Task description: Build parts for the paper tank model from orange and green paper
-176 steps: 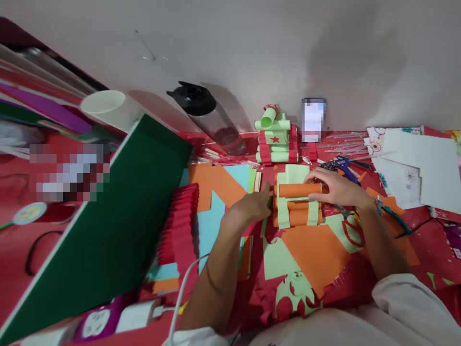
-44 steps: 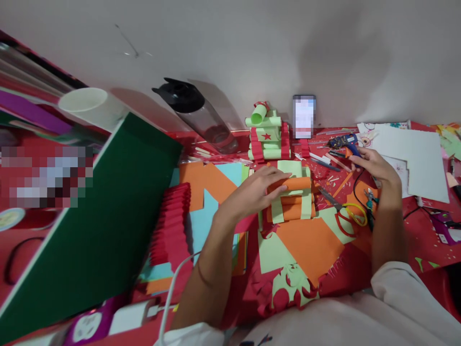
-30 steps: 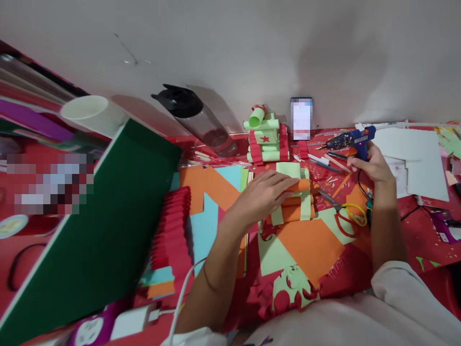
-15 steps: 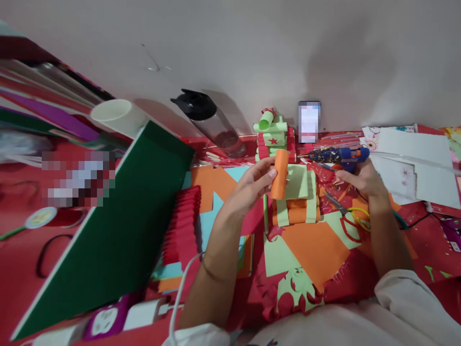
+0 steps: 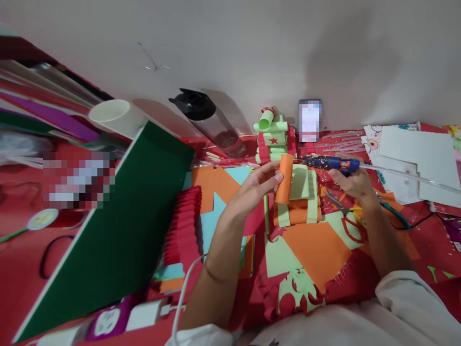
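Between the fingers of my left hand (image 5: 264,185) is an orange paper tube (image 5: 285,179), held nearly upright. My right hand (image 5: 355,180) is wrapped round a blue hot glue gun (image 5: 333,163), with a long clear glue stick (image 5: 403,173) coming out of its back. The gun's nozzle points left and is close to the tube's upper right side; whether it touches cannot be made out. Just behind and below the tube lies a bundle of orange paper rolls (image 5: 300,215) with pale green bands and a green top piece (image 5: 299,181).
A stacked green and red paper model (image 5: 273,139) stands by the wall near a phone (image 5: 310,121). Scissors (image 5: 347,218) lie beside my right forearm. Orange sheets (image 5: 317,250) cover the front. Leftward are a dark bottle (image 5: 216,125), a pleated red strip (image 5: 183,223) and a green board (image 5: 118,226).
The tube in my left hand has shifted slightly right and down. My right hand has moved the glue gun left and a little lower, bringing its nozzle up close to the tube.
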A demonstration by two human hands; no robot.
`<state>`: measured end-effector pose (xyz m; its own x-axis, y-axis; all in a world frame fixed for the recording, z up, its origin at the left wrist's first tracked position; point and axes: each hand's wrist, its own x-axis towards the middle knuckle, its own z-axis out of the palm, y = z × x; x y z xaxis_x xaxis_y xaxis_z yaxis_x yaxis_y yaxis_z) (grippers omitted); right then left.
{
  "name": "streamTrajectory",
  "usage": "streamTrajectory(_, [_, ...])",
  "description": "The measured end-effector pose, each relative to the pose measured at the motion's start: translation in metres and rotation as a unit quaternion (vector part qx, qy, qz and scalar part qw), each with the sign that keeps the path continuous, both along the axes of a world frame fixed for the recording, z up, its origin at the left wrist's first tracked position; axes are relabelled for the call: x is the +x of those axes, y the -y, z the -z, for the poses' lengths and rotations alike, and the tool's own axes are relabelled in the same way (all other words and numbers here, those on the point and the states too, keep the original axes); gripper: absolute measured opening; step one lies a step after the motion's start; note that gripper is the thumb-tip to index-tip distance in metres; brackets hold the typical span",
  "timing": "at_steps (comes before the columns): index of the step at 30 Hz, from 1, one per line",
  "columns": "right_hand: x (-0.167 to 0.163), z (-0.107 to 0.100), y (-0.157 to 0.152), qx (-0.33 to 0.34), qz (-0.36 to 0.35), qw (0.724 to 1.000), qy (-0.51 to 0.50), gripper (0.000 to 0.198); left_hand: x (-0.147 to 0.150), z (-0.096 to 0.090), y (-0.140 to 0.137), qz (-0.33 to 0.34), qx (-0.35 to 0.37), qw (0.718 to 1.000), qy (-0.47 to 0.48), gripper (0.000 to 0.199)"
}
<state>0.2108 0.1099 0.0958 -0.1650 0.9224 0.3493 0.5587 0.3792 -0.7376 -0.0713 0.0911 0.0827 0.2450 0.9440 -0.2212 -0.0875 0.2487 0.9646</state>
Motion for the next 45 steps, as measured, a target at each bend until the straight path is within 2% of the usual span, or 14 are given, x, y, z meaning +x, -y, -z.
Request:
streamTrajectory(4, [-0.006,-0.010,-0.001,0.011,-0.040,0.999,0.017,0.046,0.000,0.002,0.001,-0.004,-0.004,1.000,-0.011,0.059])
streamTrajectory(12, [-0.009,-0.014,-0.002,0.038,-0.041,0.998,0.023,0.050,0.000,0.003,0.000,0.013,0.002,1.000,-0.016,0.060])
streamTrajectory(19, [-0.009,-0.018,0.002,-0.015,-0.081,0.995,0.058,0.047,0.000,0.008,-0.002,-0.005,0.008,1.000,-0.013,0.057])
streamTrajectory(22, [-0.009,-0.017,0.002,-0.024,-0.055,0.997,0.053,0.048,0.001,0.006,-0.001,-0.002,0.009,1.000,-0.012,0.057])
streamTrajectory(27, [-0.008,-0.015,0.000,-0.002,0.002,0.999,0.049,0.052,0.002,0.002,0.001,0.016,0.009,1.000,-0.018,0.060])
streamTrajectory(30, [-0.008,-0.017,0.001,-0.005,-0.004,0.999,0.048,0.052,0.002,0.004,0.001,0.008,0.009,1.000,-0.015,0.059])
streamTrajectory(37, [-0.004,-0.014,0.004,-0.056,-0.085,0.992,0.080,0.045,0.001,0.006,-0.003,-0.023,0.017,1.000,-0.002,0.058])
streamTrajectory(41, [-0.005,-0.009,0.004,-0.054,-0.049,0.996,0.057,0.045,0.000,0.005,-0.002,-0.016,0.015,1.000,0.001,0.058])
streamTrajectory(45, [-0.009,-0.014,0.003,-0.036,-0.016,0.998,0.040,0.049,0.000,0.007,0.000,-0.008,0.015,1.000,-0.010,0.055])
